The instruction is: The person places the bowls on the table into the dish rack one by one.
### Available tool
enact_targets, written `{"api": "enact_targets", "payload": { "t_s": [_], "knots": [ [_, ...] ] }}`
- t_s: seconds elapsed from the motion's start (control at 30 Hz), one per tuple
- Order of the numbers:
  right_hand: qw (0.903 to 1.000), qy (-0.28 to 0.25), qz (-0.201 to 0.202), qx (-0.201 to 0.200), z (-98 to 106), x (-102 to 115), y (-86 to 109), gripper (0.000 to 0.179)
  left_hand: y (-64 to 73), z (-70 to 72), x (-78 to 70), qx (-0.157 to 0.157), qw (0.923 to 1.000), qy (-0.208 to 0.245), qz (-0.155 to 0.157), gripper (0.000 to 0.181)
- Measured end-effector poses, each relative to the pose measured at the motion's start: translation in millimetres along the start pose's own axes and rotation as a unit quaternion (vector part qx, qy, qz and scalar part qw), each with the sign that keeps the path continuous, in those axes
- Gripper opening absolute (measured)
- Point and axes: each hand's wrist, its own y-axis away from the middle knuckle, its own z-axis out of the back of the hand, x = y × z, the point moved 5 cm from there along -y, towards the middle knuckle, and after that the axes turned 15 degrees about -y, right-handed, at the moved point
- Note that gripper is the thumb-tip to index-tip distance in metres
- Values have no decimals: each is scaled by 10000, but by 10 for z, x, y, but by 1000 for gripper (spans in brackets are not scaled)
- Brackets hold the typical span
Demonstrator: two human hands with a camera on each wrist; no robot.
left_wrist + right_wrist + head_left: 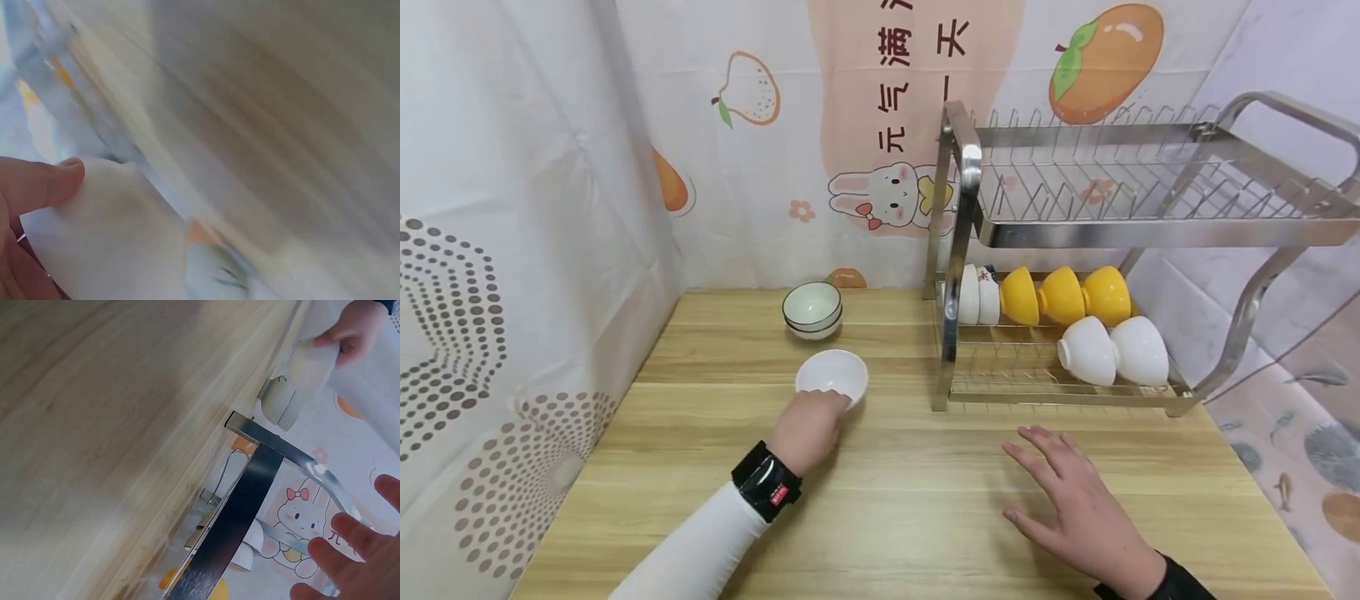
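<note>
A plain white bowl (833, 371) is at the left-middle of the wooden table in the head view. My left hand (808, 429) pinches its near rim; in the left wrist view the thumb (65, 180) lies over the rim of the bowl (119, 234). Just behind it is a stack of pale dark-rimmed bowls (812, 304). My right hand (1078, 508) hovers over the table in front of the rack, its fingers spread and holding nothing. The right wrist view also catches the left hand (361, 331) on the white bowl (311, 365).
A two-tier metal dish rack (1165, 233) stands at the right. Its lower tier holds several yellow bowls (1063, 296), a couple of white bowls (1088, 351) and more bowls (970, 296) at its left end. Patterned cloth (745, 208) hangs behind the table.
</note>
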Motion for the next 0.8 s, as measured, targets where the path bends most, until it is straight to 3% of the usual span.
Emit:
{"api": "enact_targets", "payload": {
  "t_s": [0.1, 0.23, 0.47, 0.63, 0.8],
  "knots": [
    [9999, -51, 55, 76, 8, 26, -14, 69, -17, 156, -282, -148, 9979, 65, -635, 9],
    [9988, -170, 466, -7, 27, 115, -64, 64, 5, 316, -654, -132, 9883, 25, -1520, 12],
    [9936, -253, 1098, 88, 5, 317, -136, 58, 128, 512, -1255, -298, 9564, -491, -2865, 14],
    [9846, -284, 1610, 620, -72, 430, -110, 42, 222, 591, -1501, -440, 9388, -536, -3374, 15],
    [9705, -617, 2194, 787, -122, 502, -66, 26, 287, 654, -1590, -522, 9311, -527, -3571, 15]
  ]
}}
